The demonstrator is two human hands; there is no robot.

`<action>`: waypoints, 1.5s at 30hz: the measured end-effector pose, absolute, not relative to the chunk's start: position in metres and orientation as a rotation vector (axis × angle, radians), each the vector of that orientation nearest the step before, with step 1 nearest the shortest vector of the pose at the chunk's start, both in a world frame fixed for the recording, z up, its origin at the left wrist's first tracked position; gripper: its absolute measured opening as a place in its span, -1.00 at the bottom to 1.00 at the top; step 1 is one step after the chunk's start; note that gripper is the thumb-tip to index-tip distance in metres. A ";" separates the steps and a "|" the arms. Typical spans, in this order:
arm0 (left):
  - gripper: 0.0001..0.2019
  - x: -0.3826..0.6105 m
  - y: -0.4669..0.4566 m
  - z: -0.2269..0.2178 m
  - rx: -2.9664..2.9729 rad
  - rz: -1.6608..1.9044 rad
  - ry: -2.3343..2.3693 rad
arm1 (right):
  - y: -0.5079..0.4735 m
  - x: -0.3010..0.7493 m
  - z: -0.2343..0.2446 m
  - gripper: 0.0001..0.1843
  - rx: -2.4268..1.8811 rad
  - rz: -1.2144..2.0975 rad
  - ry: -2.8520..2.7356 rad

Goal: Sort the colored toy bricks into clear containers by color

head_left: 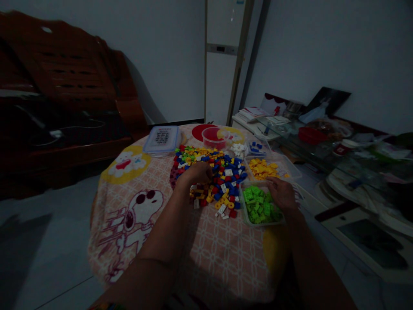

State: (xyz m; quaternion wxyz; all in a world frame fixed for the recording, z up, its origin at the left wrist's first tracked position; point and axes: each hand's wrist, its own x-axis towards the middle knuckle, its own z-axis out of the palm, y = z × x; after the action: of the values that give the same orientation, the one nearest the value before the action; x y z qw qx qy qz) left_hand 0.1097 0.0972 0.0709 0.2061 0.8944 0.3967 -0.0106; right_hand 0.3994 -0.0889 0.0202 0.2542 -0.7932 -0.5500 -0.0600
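Observation:
A pile of small toy bricks (222, 172) in red, blue, yellow, white and green lies on a round table covered with a cartoon-print cloth (135, 202). My left hand (197, 173) rests on the pile's left side, fingers curled down into the bricks; what they hold is hidden. My right hand (281, 193) lies over the right edge of a clear container of green bricks (258, 206), fingers bent. Behind it stands a clear container of yellow bricks (267, 168).
Further back sit a lidded clear box (161, 138), a round tub with red contents (214, 137), white bricks (238, 149) and a small container of blue bricks (256, 147). A dark wooden sofa (64, 103) stands left; a cluttered glass table (338, 146) right.

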 end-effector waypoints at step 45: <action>-0.82 0.107 0.097 0.081 2.500 -0.034 1.179 | -0.089 0.400 0.019 -0.59 -2.157 -0.127 -1.489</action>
State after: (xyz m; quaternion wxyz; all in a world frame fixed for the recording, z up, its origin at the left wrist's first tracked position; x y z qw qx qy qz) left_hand 0.1073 0.0973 0.0807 0.1874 0.8884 0.4189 -0.0121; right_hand 0.4002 -0.0888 0.0194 0.2557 -0.7946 -0.5486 -0.0466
